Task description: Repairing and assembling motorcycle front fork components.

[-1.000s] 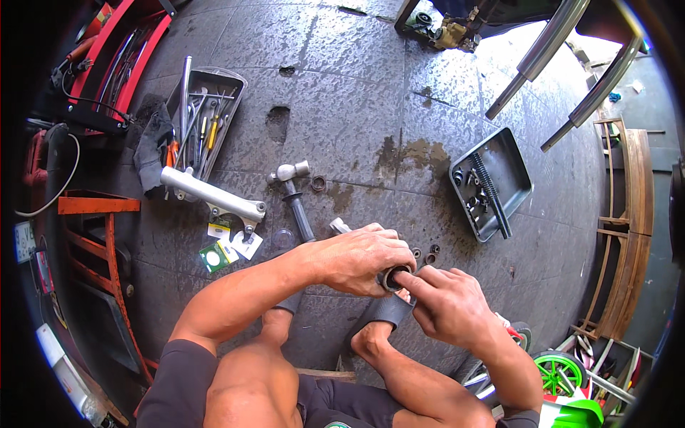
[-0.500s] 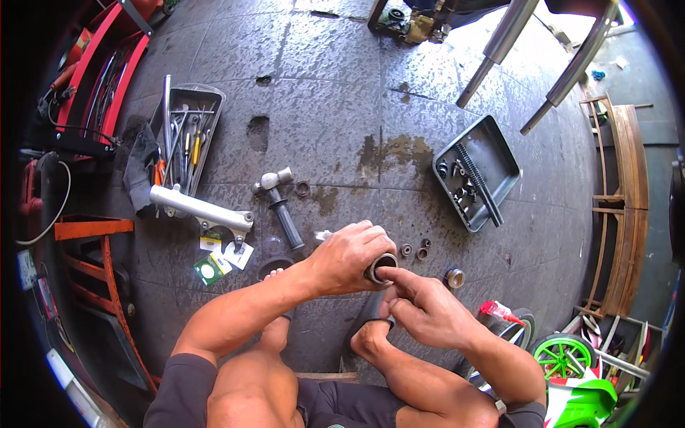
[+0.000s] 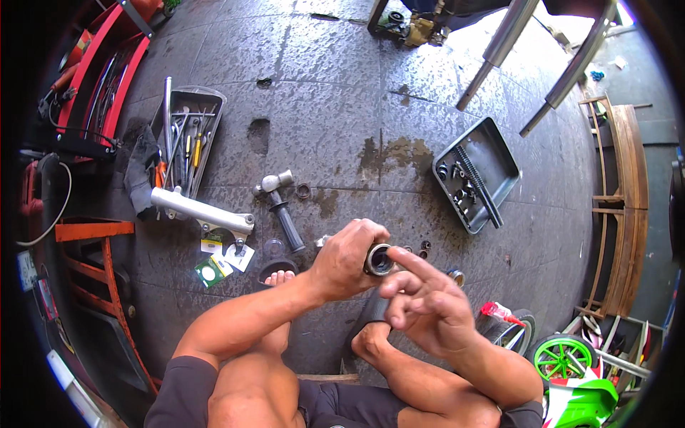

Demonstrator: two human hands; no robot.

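Note:
My left hand [image 3: 342, 260] is wrapped round a metal tube [image 3: 374, 268], its hollow end facing up toward me. My right hand [image 3: 435, 307] is open beside it, index finger at the rim of the bore, the other fingers loosely curled apart. Beyond my hands, a hammer [image 3: 285, 223] with a black handle, a dark ring [image 3: 303, 191] and a few small round parts [image 3: 425, 250] lie on the floor. A silver cast fork leg [image 3: 193, 207] lies to the left, beside small flat packets [image 3: 210, 269].
A tool tray [image 3: 217, 107] with a dark rag and a red toolbox [image 3: 100, 64] stand at left, near an orange metal frame [image 3: 93, 230]. A tray of parts [image 3: 510, 171] sits at right. Fork tubes [image 3: 499, 53] hang above, wooden racking [image 3: 628, 207] and a green-wheeled vehicle [image 3: 571, 357] line the right.
My right index finger has come out of the tube's bore to its rim, and the other fingers have loosened. My left hand keeps its grip on the tube.

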